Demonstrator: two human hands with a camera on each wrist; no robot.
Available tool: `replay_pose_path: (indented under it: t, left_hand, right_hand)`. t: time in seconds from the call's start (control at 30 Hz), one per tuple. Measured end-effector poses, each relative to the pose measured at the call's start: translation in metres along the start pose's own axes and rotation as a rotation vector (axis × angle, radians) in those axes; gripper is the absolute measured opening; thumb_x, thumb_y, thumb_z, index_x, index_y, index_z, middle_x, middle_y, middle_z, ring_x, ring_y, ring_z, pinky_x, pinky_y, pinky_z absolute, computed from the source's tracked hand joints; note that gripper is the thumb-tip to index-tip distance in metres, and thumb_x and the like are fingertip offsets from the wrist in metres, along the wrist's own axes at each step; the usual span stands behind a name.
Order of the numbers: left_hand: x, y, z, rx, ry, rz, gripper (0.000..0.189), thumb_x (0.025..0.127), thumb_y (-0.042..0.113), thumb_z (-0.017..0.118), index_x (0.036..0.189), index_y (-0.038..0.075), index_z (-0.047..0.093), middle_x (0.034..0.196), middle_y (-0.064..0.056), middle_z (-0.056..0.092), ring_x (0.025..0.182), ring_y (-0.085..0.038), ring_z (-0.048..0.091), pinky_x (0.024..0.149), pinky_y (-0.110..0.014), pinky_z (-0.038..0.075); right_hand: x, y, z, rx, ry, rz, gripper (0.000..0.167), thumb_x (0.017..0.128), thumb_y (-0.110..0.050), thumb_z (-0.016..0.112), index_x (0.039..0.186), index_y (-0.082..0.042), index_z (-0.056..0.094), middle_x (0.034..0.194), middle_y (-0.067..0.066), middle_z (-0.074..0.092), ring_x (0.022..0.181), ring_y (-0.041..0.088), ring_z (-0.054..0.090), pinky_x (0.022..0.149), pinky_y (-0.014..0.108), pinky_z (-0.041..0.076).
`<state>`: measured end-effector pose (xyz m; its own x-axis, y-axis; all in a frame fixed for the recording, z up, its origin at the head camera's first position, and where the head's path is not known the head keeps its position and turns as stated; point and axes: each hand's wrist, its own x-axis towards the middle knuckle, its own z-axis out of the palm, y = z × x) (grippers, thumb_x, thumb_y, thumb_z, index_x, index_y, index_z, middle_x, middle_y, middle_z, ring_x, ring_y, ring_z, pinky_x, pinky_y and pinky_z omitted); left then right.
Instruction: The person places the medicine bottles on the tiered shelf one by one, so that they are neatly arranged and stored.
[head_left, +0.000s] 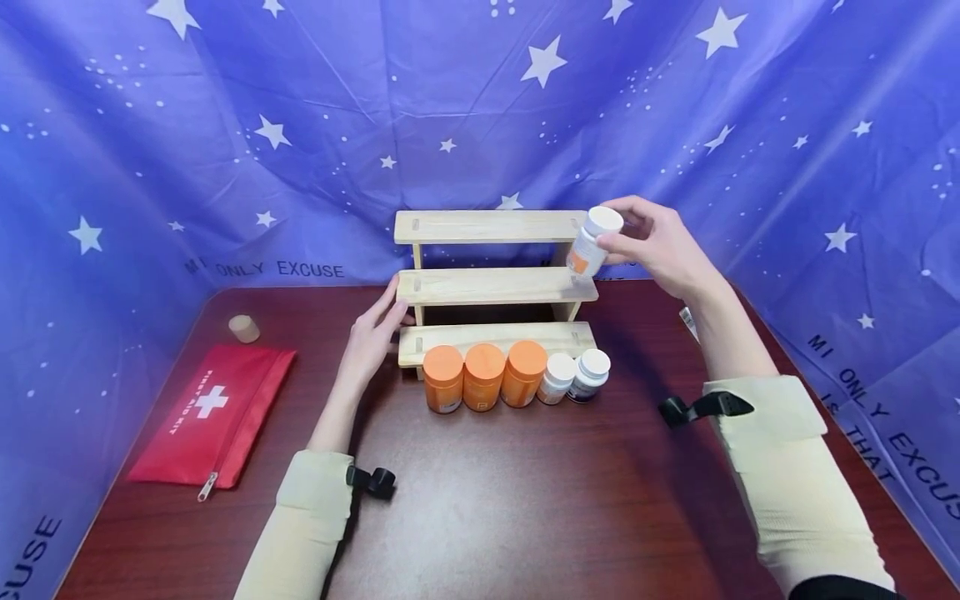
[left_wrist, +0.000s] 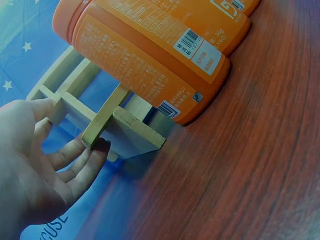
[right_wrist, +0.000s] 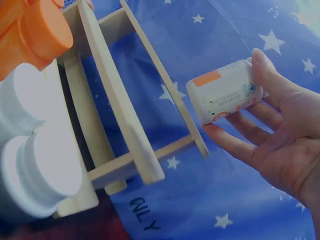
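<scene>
Well left of the wooden rack, a red first aid pouch lies on the table, with a small pale plug just beyond its far edge. At the rack's left end, the person's left hand grips the woodwork, thumb and fingers bent against its boards. Directly in front of the rack's lowest tier stands a close row: three orange bottles, then two white bottles towards its right end. Over the right end of the rack's middle tier, a white bottle with an orange patch tilts, pinched between the thumb and fingers of the right hand; whether its base touches the rack cannot be told
</scene>
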<state>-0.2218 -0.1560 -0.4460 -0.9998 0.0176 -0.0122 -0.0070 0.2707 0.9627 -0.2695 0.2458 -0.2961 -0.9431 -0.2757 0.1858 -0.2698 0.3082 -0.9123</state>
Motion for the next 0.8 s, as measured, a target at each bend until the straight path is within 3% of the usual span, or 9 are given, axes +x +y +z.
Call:
replay_pose_path:
  t: [0.17, 0.6, 0.8]
  left_hand:
    - [0.000, 0.000, 0.000, 0.009, 0.002, -0.002, 0.053, 0.102, 0.064, 0.049, 0.151, 0.060, 0.031, 0.120, -0.021, 0.073, 0.115, -0.029, 0.068, 0.076, -0.030, 0.063]
    - [0.002, -0.001, 0.000, 0.014, 0.004, 0.003, 0.053, 0.103, 0.062, 0.048, 0.153, 0.058, 0.030, 0.122, -0.024, 0.072, 0.115, -0.030, 0.069, 0.077, -0.030, 0.064]
    - [0.000, 0.000, 0.000, 0.027, 0.010, -0.005, 0.057, 0.101, 0.066, 0.049, 0.154, 0.056, 0.030, 0.120, -0.019, 0.073, 0.116, -0.030, 0.069, 0.080, -0.038, 0.064]
  right_hand:
    - [0.021, -0.014, 0.010, -0.031, -0.006, 0.000, 0.036, 0.097, -0.014, 0.072, 0.132, -0.010, 0.063, 0.116, -0.007, 0.068, 0.103, 0.008, 0.068, 0.076, 0.025, 0.064]
    - [0.064, -0.047, 0.038, 0.030, -0.072, 0.000, 0.040, 0.095, -0.018, 0.075, 0.132, -0.011, 0.063, 0.119, 0.000, 0.068, 0.108, 0.016, 0.066, 0.080, 0.032, 0.065]
    - [0.079, -0.055, 0.056, 0.043, -0.099, 0.008, 0.039, 0.094, -0.016, 0.076, 0.131, -0.011, 0.063, 0.116, 0.002, 0.068, 0.105, 0.018, 0.066, 0.083, 0.036, 0.065]
